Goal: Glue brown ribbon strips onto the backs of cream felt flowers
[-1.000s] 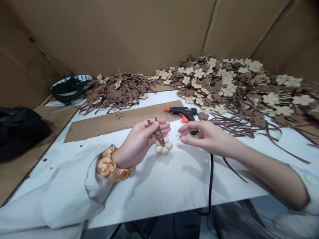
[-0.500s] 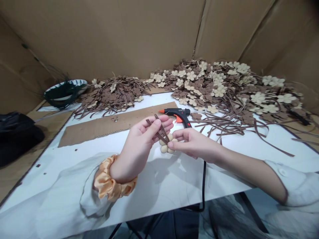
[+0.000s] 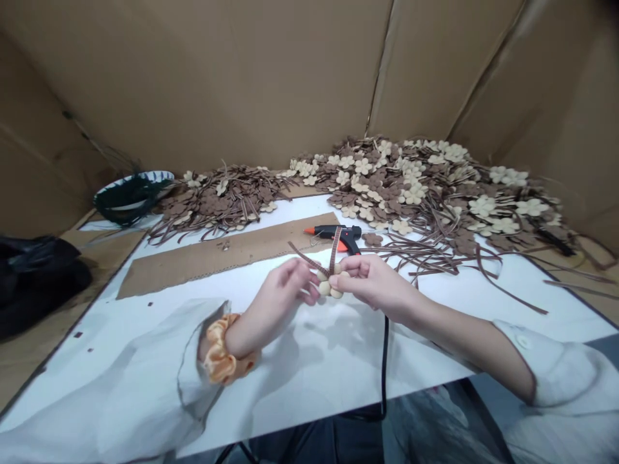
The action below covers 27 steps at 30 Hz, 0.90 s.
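Under right hand (image 3: 374, 283) thumb, cream flower (image 3: 325, 288), left hand (image 3: 285, 287) beside.

Free tabletop (image 3: 304, 367) nearside, glue gun (image 3: 353, 232) beyond

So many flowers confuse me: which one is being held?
The cream flower pinched in the right hand, with brown ribbon rising from it; the others lie unheld.

No readable text, numbers or signs (any print on the glue gun (image 3: 350, 233) too small).
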{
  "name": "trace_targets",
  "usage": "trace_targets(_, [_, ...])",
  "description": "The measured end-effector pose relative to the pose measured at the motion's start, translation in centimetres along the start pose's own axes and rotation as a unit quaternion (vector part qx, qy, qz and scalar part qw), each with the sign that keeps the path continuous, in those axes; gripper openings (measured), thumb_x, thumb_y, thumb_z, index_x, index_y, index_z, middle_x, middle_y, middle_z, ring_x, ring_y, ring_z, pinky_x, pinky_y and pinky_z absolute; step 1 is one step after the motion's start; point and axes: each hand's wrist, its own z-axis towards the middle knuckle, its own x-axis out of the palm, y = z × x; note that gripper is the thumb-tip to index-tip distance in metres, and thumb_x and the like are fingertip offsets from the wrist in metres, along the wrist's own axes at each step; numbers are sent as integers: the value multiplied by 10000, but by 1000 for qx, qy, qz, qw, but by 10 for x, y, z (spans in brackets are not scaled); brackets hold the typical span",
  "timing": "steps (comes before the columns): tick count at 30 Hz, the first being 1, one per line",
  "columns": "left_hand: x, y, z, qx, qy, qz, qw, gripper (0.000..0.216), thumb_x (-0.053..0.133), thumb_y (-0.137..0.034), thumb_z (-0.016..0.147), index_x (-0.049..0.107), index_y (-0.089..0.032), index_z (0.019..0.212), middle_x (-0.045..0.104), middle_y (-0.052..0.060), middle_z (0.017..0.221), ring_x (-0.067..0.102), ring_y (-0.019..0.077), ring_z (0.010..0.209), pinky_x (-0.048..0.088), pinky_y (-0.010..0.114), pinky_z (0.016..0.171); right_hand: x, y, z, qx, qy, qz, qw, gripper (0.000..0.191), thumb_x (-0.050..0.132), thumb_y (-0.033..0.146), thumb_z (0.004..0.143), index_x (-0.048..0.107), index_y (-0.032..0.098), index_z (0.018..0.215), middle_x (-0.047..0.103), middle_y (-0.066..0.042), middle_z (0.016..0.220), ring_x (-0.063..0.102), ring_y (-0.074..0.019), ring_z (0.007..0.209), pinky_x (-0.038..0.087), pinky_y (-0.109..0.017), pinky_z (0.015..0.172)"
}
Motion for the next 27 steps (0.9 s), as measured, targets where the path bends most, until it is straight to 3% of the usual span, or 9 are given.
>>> trace_targets(3, [3, 2, -5, 73, 9, 114, 991, 367, 634, -464, 747, 565, -138, 902, 611, 28, 723, 570, 138, 629, 459, 250, 584, 2, 1, 0, -71, -28, -30, 997, 130, 605, 266, 748, 616, 140, 721, 563, 31, 617, 353, -35, 411, 245, -178, 361])
trace_targets(7, [4, -1, -12, 167, -80, 259, 948, 170, 608, -287, 797, 610, -169, 918, 613, -4, 670, 574, 122, 613, 454, 223, 583, 5, -2, 0, -174, -47, -73, 981, 128, 604, 243, 769, 653, 137, 822, 665, -31, 818, 553, -108, 654, 381, -202, 525])
trace_targets(11, [-1, 0, -13, 232, -137, 295, 917, 148, 592, -234, 812, 629, -197, 951, 677, -3, 738, 616, 112, 594, 486, 205, 561, 5, -8, 2, -196, -26, -55, 979, 205, 613, 238, 760, 656, 160, 945, 685, -62, 958, 612, -173, 869, 438, -234, 631])
trace_targets(14, [-7, -1, -9, 317, -188, 320, 873, 155, 600, -179, 800, 643, -212, 946, 714, 13, 886, 663, 130, 712, 522, 236, 695, 1, -4, 5, -149, -10, -10, 989, 330, 560, 223, 786, 575, 157, 1110, 687, -66, 926, 602, -115, 667, 422, -209, 521])
trace_targets(17, [-14, -9, -4, 369, -195, 343, 841, 207, 592, -121, 792, 652, -223, 962, 722, 7, 913, 671, 143, 803, 514, 245, 771, -6, 11, 9, -77, 16, -22, 997, 283, 492, 286, 842, 580, 137, 1067, 639, 2, 653, 400, -53, 388, 319, -190, 383])
trace_targets(19, [-18, -17, -3, 365, -177, 342, 848, 249, 539, -102, 816, 639, -220, 1011, 709, 14, 972, 661, 145, 865, 503, 244, 801, -9, 24, 13, -76, 41, -34, 996, 262, 470, 339, 862, 609, 133, 946, 475, 72, 454, 336, -48, 354, 301, -183, 377])
trace_targets(21, [-22, -25, -1, 337, -158, 319, 872, 266, 476, -113, 851, 619, -210, 1054, 684, 30, 1036, 636, 151, 943, 488, 250, 838, -10, 35, 18, -92, 54, -44, 993, 272, 485, 383, 855, 608, 143, 882, 375, 97, 415, 305, -42, 346, 278, -170, 363])
trace_targets(25, [-26, -43, 3, 257, -148, 208, 932, 209, 467, -242, 885, 623, -178, 1009, 657, 64, 1063, 608, 183, 1008, 482, 280, 874, -5, 50, 31, -97, 42, -49, 993, 261, 608, 368, 762, 590, 157, 914, 584, 29, 711, 328, -8, 376, 244, -148, 315])
trace_targets(27, [-26, -52, 6, 217, -153, 159, 951, 185, 545, -284, 848, 622, -170, 972, 668, 68, 1037, 626, 190, 972, 493, 281, 854, -1, 55, 37, -99, 35, -49, 993, 242, 627, 330, 738, 587, 150, 893, 607, 3, 792, 355, -5, 392, 254, -143, 314])
